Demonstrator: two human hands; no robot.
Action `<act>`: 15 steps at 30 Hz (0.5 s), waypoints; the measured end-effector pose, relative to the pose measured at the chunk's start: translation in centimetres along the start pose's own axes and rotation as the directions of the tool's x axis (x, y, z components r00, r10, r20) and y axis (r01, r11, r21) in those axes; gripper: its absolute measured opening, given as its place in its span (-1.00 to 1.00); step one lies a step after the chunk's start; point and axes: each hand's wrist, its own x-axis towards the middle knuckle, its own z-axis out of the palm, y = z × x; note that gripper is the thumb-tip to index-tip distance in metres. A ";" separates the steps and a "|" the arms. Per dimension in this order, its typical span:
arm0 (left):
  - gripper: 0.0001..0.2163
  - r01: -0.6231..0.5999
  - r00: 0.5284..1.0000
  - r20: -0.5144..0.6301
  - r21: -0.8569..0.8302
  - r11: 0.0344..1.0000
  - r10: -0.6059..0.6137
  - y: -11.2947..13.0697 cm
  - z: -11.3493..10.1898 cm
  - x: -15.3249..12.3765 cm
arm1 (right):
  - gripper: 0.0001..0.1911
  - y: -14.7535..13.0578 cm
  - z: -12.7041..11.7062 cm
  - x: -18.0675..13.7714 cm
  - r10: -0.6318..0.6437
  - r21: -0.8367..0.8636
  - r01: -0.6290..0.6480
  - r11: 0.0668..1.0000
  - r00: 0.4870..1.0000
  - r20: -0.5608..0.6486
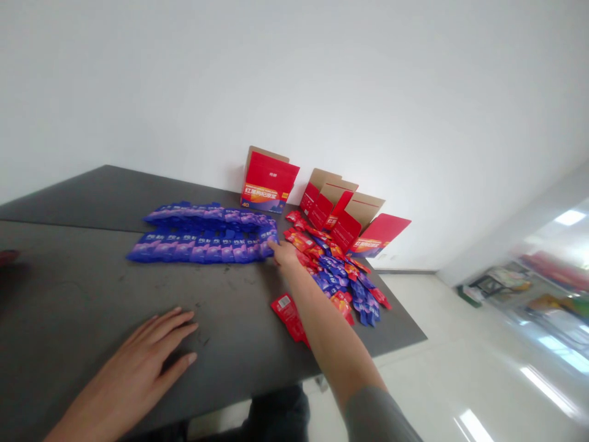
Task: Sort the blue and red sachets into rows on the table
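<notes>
My left hand [150, 353] lies on the grey table with its fingers stretched out and nothing in it. My right hand [284, 253] reaches forward, its fingers closed on the edge of a blue sachet [265, 236] at the right end of the rows. Two overlapping rows of blue sachets, a back row [197, 213] and a front row [197, 248], run leftward from there. To the right of my right hand is a loose pile of red and blue sachets [334, 270]. A red sachet [289, 313] lies apart near my forearm, which partly covers it.
A red carton [269, 184] stands at the back by the white wall. Several open cartons [338, 212] with raised flaps stand behind the pile. The table [230, 356] ends at the right above a pale floor. Part of a blurred hand [8, 256] shows at the left edge.
</notes>
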 end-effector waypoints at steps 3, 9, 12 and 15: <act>-0.48 0.003 1.000 0.014 0.002 1.000 -0.003 -0.1 0.1 -0.1 | -0.48 -1.9 2.0 -0.6 0.013 -0.448 0.000 0.894 1.000 0.025; -0.48 0.009 1.000 0.026 0.016 1.000 -0.009 -0.1 0.2 -0.3 | -0.27 -4.0 2.8 -2.2 -0.068 -0.750 0.087 0.655 0.996 0.056; -0.49 0.006 1.000 0.029 0.019 1.000 -0.006 0.0 0.2 -0.2 | -0.19 -4.6 3.0 -2.7 -0.059 -0.737 0.147 0.660 0.988 0.145; -0.49 -0.001 1.000 0.014 0.015 1.000 0.001 0.0 0.2 -0.1 | -0.25 -5.2 3.2 -3.0 -0.050 -0.721 0.191 0.666 0.976 0.212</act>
